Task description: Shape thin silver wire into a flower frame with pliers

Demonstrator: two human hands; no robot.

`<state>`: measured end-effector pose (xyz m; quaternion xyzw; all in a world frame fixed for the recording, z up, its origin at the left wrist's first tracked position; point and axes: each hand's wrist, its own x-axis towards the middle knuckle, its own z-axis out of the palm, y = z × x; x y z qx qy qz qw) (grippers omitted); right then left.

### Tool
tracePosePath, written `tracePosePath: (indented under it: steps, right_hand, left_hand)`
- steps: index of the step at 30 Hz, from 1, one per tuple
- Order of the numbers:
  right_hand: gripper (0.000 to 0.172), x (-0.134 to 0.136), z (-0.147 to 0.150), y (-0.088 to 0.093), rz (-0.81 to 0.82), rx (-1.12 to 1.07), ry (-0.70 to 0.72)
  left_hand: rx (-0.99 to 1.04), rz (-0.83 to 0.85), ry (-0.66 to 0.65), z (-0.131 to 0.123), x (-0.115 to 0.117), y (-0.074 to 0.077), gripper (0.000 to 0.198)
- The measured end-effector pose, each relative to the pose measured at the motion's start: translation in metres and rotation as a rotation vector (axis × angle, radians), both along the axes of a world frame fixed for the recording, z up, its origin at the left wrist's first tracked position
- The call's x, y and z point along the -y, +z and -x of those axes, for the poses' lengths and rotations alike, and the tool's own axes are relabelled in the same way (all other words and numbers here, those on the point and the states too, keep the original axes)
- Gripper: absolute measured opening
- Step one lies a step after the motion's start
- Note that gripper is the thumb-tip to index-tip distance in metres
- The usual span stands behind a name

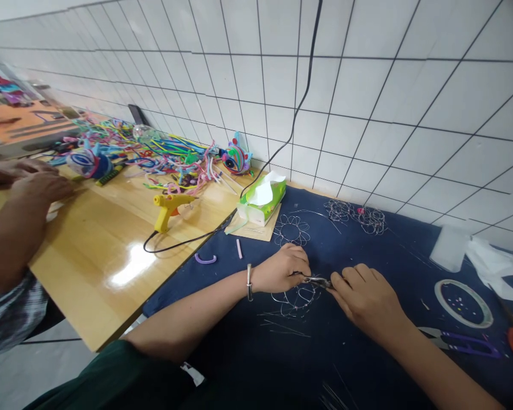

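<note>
My left hand (284, 269) and my right hand (365, 296) meet over a thin silver wire flower (297, 297) lying on a dark blue cloth (248, 336). Both hands are closed in a pinch on the wire piece, with a small dark metal bit (318, 281) between the fingertips. A silver bangle (249, 282) circles my left wrist. Loose straight wires (282, 326) lie just below the flower.
A finished wire flower (291, 230) and tangled wire pieces (370, 220) lie farther back. A green tissue pack (261, 199), yellow glue gun (170, 208) and colourful pipe cleaners (171, 156) sit on the wooden table. Tape ring (464, 302) and purple scissors (465, 343) at right. Another person's hands (29, 182) at left.
</note>
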<state>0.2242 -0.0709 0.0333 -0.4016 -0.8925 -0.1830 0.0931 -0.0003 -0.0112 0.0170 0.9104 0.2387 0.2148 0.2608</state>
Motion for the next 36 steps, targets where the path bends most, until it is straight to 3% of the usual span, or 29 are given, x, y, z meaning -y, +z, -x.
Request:
tracePosePath:
  steps: [8,17,29,36]
  right_hand:
    - [0.014,-0.001,0.001,-0.003,0.049,-0.003,0.009]
    - [0.014,0.006,0.003,-0.014,0.140,-0.148,-0.039]
    - [0.023,0.006,0.003,-0.026,0.579,-0.479,-0.234]
    - [0.023,0.007,0.005,-0.031,0.620,-0.600,-0.268]
  left_hand:
    - [-0.054,-0.022,-0.066,0.002,-0.002,0.001,0.011]
    - [-0.042,-0.019,-0.088,0.004,-0.002,0.001,0.011]
    - [0.137,0.138,0.070,-0.002,0.000,-0.003,0.008]
    - [0.210,0.300,0.148,-0.002,0.002,-0.003,0.011]
